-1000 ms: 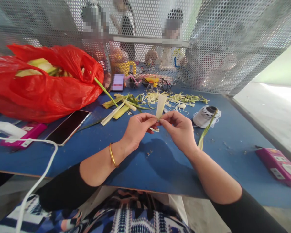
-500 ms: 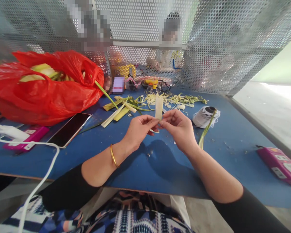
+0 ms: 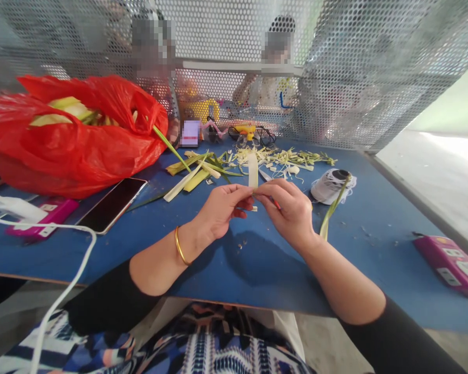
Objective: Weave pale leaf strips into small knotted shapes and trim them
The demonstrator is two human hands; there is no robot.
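Note:
A pale leaf strip stands upright above the blue table, its lower end pinched between the fingers of both hands. My left hand, below a gold bangle, grips it from the left. My right hand meets it from the right, fingertips bent inward. Behind the hands lies a heap of pale leaf scraps. Longer green and cream strips lie left of the heap. A blade-like metal tip shows just behind my right fingers, and something red shows beside them.
A red plastic bag with leaves fills the back left, near a dark phone and a white cable. A thread cone stands right; a magenta box lies at the right edge. People sit behind the perforated screen.
The strip has shifted slightly left. My right fingers have bent further over its lower end, and the red thing beside them has come into view.

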